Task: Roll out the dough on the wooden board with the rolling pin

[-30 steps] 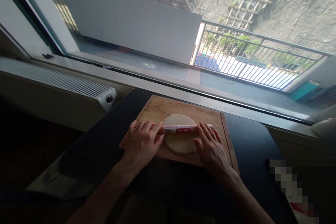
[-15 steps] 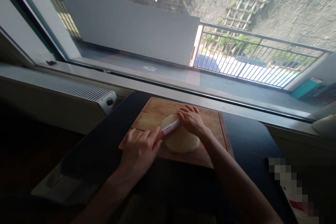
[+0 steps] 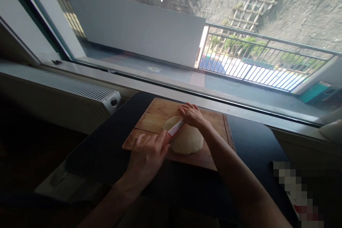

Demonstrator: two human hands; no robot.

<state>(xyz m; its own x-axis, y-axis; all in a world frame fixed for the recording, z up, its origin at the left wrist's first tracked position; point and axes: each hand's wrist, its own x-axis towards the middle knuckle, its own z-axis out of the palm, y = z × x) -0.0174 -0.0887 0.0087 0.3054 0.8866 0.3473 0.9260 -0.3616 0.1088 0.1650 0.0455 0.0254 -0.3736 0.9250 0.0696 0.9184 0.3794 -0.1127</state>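
A flattened round of pale dough lies on a wooden cutting board. Across its left part runs a rolling pin, slanting from near left to far right, with a white, red-printed label showing between my hands. My left hand is on the near end, thumb along the pin and fingers reaching over the board. At the far end my right hand presses down, its fingers pointing left and away. Both pin ends are hidden under my hands.
The board rests on a dark table against a window sill. A white radiator stands to the left. Something pixelated lies at the table's right edge. Beyond the glass is a metal railing.
The rolling pin has turned a little, so it slants more steeply away from me. My right hand has shifted slightly left and away, my left hand slightly right. The view has moved a little.
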